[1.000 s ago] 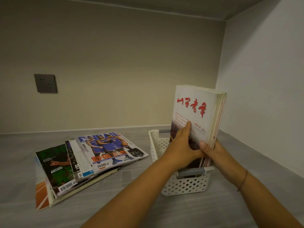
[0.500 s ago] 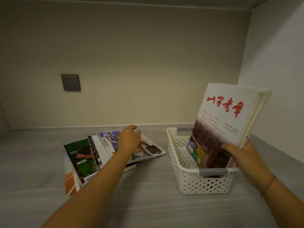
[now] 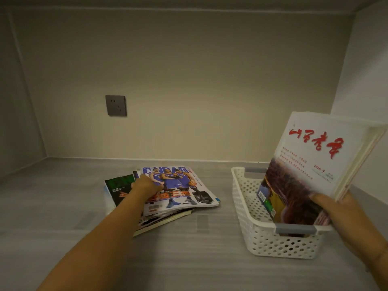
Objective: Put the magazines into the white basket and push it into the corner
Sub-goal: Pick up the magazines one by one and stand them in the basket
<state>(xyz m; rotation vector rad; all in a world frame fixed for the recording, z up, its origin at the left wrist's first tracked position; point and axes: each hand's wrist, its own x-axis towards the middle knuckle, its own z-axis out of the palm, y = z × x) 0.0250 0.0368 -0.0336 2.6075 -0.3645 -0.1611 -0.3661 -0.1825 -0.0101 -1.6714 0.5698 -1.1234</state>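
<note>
A white perforated basket [image 3: 247,208] with grey handles stands on the grey shelf at the right. A bundle of magazines with a white cover and red lettering [image 3: 310,164] stands tilted in it, leaning right, and my right hand [image 3: 333,213] grips its lower right edge. At the centre left lies a fanned pile of magazines [image 3: 180,192], a blue basketball cover on top, a green and black one beside it. My left hand [image 3: 146,184] rests on the top cover's left edge, fingers curled over it; whether they grip it I cannot tell.
A beige back wall carries a dark grey socket plate [image 3: 116,105]. A white side wall [image 3: 365,85] meets it at the right, forming the corner behind the basket. Bare grey shelf surface [image 3: 210,259] lies in front and between pile and basket.
My left hand left the standing bundle and reached left onto the pile. The bundle has tilted to the right, held by my right hand alone. The view has swung to the left.
</note>
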